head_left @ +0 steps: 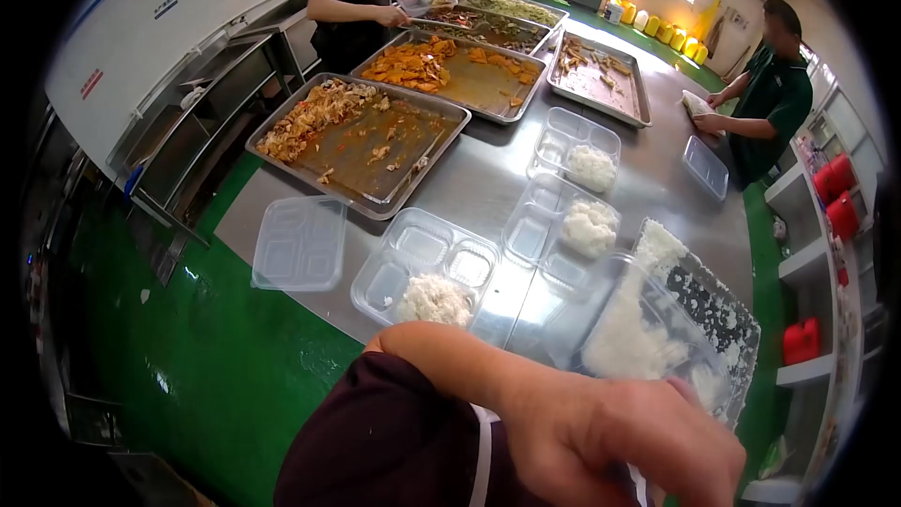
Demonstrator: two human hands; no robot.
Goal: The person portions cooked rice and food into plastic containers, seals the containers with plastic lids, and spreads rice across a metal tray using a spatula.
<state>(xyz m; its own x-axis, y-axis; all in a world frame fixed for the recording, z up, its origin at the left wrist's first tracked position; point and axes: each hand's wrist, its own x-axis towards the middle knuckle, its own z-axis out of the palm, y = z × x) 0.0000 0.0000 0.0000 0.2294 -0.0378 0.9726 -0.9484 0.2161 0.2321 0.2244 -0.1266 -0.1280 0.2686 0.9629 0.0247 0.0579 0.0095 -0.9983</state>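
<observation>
My left hand point(624, 437) reaches across the bottom of the view from the left, its fingers curled, with the fingertips hidden. A clear plastic lunch box point(624, 329) is at its far side, overlapping a tray of white rice point(718, 296); the hand looks closed at the near edge. My right hand is not in view. Just beyond my forearm sits a compartmented lunch box point(419, 237) with a mound of rice point(435, 301) in one section. Two more boxes with rice, a middle one point(530, 230) and a farther one point(556, 136), stand in a row beyond.
A clear lid point(300, 242) lies at the table's left edge. Large metal trays of food, including a near one point(413, 145) and an orange-food one point(479, 84), fill the far left. One person point(349, 9) holds a box there; another person point(779, 84) works at right beside a container point(706, 167).
</observation>
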